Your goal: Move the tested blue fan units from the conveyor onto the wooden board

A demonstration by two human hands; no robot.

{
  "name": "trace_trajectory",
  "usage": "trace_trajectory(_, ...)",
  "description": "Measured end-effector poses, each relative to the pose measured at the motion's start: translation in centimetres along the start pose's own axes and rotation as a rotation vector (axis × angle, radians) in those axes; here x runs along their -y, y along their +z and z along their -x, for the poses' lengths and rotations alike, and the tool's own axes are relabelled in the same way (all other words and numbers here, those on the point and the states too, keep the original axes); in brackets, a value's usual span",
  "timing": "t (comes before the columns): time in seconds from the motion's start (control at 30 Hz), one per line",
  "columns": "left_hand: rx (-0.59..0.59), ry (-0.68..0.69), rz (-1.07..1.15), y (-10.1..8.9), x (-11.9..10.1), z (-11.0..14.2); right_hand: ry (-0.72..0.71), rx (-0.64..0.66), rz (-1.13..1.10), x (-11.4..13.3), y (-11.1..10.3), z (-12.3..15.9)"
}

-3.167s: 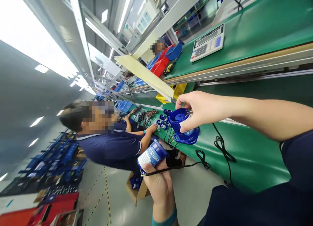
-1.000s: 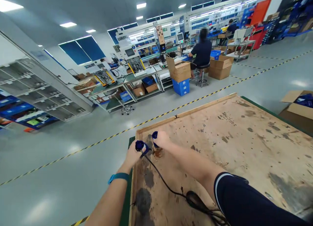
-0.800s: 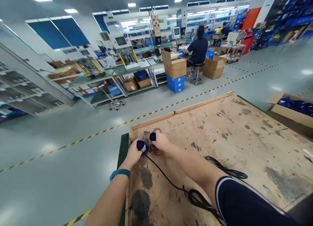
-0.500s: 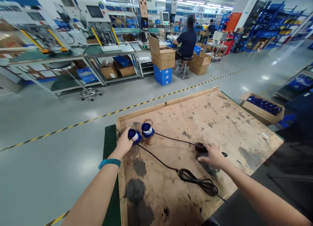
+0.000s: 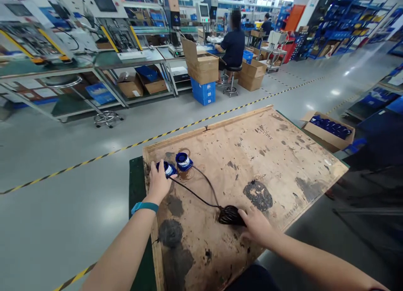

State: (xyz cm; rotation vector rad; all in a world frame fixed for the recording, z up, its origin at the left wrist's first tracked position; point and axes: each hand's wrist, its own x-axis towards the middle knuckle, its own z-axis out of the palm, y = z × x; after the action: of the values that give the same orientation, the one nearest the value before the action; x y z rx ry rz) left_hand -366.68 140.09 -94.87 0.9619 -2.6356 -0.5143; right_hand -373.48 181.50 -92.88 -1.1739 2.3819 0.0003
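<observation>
My left hand (image 5: pixel 159 182) is wrapped over a blue round device (image 5: pixel 170 169) with a white label, near the board's left edge. Close to its right stands a second blue round device (image 5: pixel 184 162), also labelled, its open top facing up; no hand touches it. A black cable runs from each device across the board. Both cables meet at the coiled black cables (image 5: pixel 229 215), which lie bunched together. My right hand (image 5: pixel 256 226) closes on the right end of this bunch, its fingers partly hiding the coils.
The stained wooden board (image 5: pixel 217 146) has a raised rim at its left and far sides. Beyond its right corner is a cardboard box (image 5: pixel 329 133) of blue parts. Across the taped floor, a person (image 5: pixel 234 47) sits at workbenches near a stacked carton (image 5: pixel 200 66).
My right hand has moved left and nearer me, bringing the far cable coil onto the other coil. My left hand remains at the left blue device, its fingers now further over the top.
</observation>
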Motion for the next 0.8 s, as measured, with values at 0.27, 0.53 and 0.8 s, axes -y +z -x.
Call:
trace_trajectory(0.27,-0.026,0.043,-0.015,1.5,0.0,-0.2,-0.143,0.394,-0.257,-0.8,-5.1,-0.4)
trace_trajectory(0.53,-0.069,-0.007,0.053,1.4,-0.3,-0.9,-0.511,0.623,-0.949,1.9,-23.3,-8.6)
trace_trajectory(0.8,-0.27,-0.258,0.117,1.0,-4.5,-0.7,-0.317,-0.135,-0.501,6.5,-33.8,-25.2)
